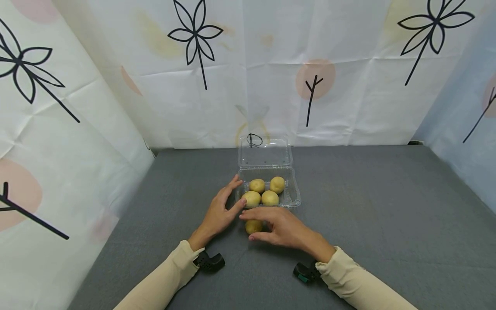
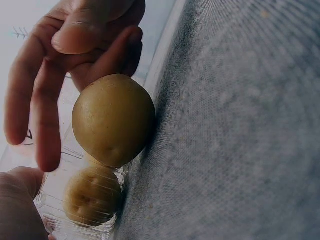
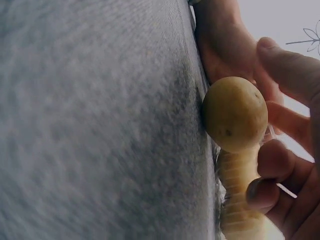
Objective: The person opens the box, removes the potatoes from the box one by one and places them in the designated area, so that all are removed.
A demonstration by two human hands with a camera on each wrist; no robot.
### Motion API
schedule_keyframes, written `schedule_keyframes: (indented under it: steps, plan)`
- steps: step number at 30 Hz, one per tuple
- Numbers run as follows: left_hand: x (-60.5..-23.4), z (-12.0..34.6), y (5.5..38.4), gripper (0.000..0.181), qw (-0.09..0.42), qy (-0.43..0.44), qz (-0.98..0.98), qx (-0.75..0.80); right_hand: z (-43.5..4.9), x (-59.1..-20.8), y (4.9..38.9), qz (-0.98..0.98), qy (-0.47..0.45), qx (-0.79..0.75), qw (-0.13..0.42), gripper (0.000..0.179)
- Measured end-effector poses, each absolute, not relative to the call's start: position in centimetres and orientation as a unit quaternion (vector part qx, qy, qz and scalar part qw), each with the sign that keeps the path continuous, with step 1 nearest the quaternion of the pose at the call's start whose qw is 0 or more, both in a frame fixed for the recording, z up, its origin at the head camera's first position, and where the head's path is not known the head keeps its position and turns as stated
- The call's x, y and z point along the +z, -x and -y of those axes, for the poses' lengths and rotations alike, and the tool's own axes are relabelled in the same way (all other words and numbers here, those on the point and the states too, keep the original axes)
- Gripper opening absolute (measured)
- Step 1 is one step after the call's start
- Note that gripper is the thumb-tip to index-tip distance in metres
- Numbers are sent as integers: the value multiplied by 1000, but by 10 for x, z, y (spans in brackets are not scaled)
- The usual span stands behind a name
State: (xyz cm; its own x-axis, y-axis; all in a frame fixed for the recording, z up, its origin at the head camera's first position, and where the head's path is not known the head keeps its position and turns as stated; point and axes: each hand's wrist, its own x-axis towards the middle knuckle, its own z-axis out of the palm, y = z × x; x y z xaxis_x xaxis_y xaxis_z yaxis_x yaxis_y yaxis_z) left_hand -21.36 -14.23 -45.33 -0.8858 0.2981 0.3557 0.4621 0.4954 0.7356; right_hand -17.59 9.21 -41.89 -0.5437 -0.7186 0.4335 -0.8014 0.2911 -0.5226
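Loose potato [image 1: 253,227] rests just beyond the near edge of the clear container [image 1: 290,196], outside it. Right hand [image 1: 286,227]: fingers and thumb spread about potato; contact unclear. Left hand [image 1: 218,212]: fingers extended, thumb apart, at container's left side. Potato likely firm, light, rollable; grip its widest sides.

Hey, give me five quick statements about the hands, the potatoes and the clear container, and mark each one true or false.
1. The clear container has its lid open. True.
2. Only two potatoes show inside the container. False: four potatoes show there.
3. A loose potato sits outside the container, on the gray surface. True.
4. The left hand is the one reaching over the loose potato. False: the right hand is; the left hand is at the container's left side.
5. The person's sleeves are cream-colored. True.
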Motion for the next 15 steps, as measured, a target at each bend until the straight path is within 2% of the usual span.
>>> schedule_keyframes:
  steps: [15]
  plan:
    - [-453, 142, 214, 58, 94, 221, 861, -449, -98, -411, 182, 780, -476, 392, 108, 43]
